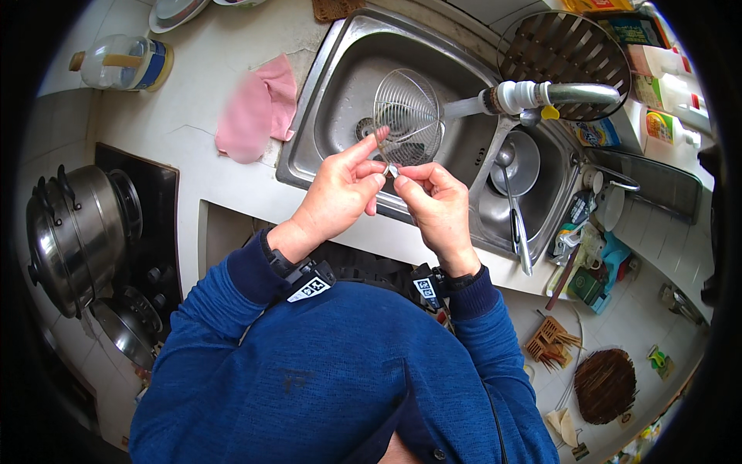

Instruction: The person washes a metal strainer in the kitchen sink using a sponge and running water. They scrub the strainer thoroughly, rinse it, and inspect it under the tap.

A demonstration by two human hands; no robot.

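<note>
Over the near edge of the stainless steel sink [342, 75], my left hand [342, 191] pinches the handle end of a wire strainer [407, 110], with its index finger stretched out beside the wire basket. My right hand [435, 203] meets it from the right, its thumb and index finger closed on a small pale piece at the same spot; what that piece is, I cannot tell. The round wire basket stands tilted above the sink's drain. Beside it, water runs from the faucet [579, 93] towards the basket's right side.
A pink cloth [277, 93] lies left of the sink. The smaller basin at right holds a metal bowl [524, 168] and a ladle [509, 174]. Behind the faucet leans a woven basket [556, 52]. Far left are an oil bottle [124, 62] and a large steel pot [81, 232].
</note>
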